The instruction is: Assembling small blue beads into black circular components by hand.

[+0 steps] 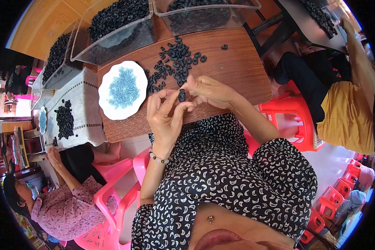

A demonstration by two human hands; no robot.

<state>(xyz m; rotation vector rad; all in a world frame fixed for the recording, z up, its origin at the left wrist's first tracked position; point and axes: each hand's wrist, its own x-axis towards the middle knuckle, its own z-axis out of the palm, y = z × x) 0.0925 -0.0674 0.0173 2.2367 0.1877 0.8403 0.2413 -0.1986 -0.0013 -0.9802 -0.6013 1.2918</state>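
My left hand [164, 116] pinches a small black ridged part [182, 96] between thumb and fingertips, just above the near side of the brown table [233, 62]. Close against it is my right hand [210, 92], its thumb raised and its fingers curled together beside the part. Whatever those right fingers hold is too small or hidden to name. Beyond my hands lies a loose heap of similar black parts [180, 59]. To the left, a white scalloped plate [105, 99] carries many tiny blue-grey pieces [124, 88].
Clear plastic bins [112, 49] full of black parts line the table's far edge. On the left, a person [68, 204] works at a cloth-covered table [87, 106] with another black pile [65, 120]. A red stool [293, 116] and another person [348, 108] are at the right.
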